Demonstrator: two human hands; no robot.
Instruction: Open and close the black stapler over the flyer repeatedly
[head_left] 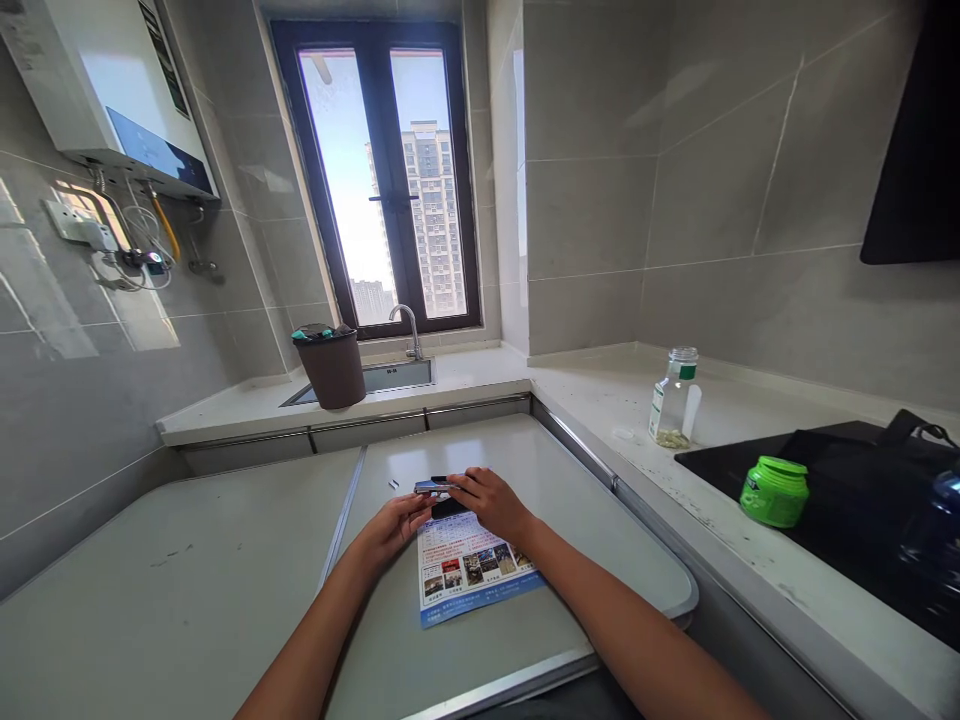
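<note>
- Through the head camera I have both bare hands near the middle of my view, over a pale tabletop [615, 560].
- My left hand [397, 520] has its fingers nearly closed, their tips pinching the left end of a small dark-and-silver object [431, 488].
- My right hand [491, 500] has its fingers bent and drawn together over the right end of that same object; its thumb is hidden from me.
- The object sits between the two hands, above the top end of a printed flyer [480, 600] lying on the tabletop.
- Just under it I see a black piece [448, 509]; I cannot tell whether it is part of the object.
- Small bits [394, 484] lie just beyond my left fingertips.
- To my right, a clear glass bottle [673, 405] stands upright on the white countertop [592, 400], and a green jar [775, 492] sits at the edge of the black cooktop [720, 456].
- Ahead, a brown bin [330, 370] hides part of the sink [405, 376] below the window.
</note>
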